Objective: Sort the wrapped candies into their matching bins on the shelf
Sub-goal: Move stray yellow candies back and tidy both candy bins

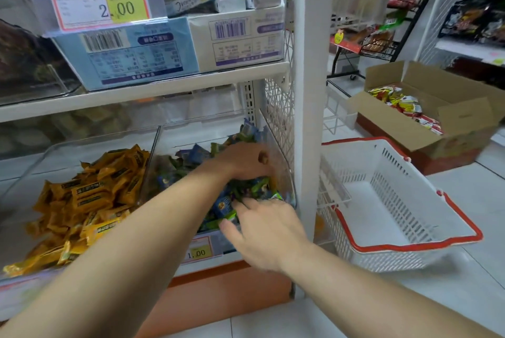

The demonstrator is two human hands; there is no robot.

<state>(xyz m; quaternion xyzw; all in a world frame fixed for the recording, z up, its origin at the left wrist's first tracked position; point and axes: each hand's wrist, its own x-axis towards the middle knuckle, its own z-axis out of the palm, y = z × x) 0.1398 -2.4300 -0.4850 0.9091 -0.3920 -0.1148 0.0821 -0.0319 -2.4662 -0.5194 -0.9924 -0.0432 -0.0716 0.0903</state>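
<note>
Both of my hands reach into the right clear bin (287,173) on the lower shelf, which holds a heap of blue and green wrapped candies (191,157). My left hand (243,160) lies palm down on the pile at the bin's right side, its fingers curled into the candies and hidden. Nearer the bin's front edge, my right hand (262,225) has its fingers spread, the fingertips touching the green and blue wrappers. Whether either hand holds a candy is hidden. In the neighbouring left bin (153,146) lie orange wrapped candies (90,198).
A white shopping basket (382,201) with red handles stands on the floor to the right of the shelf post (308,119). Behind it is an open cardboard box (437,119) of snack packets. The upper shelf holds blue and white cartons (153,50) behind a price tag.
</note>
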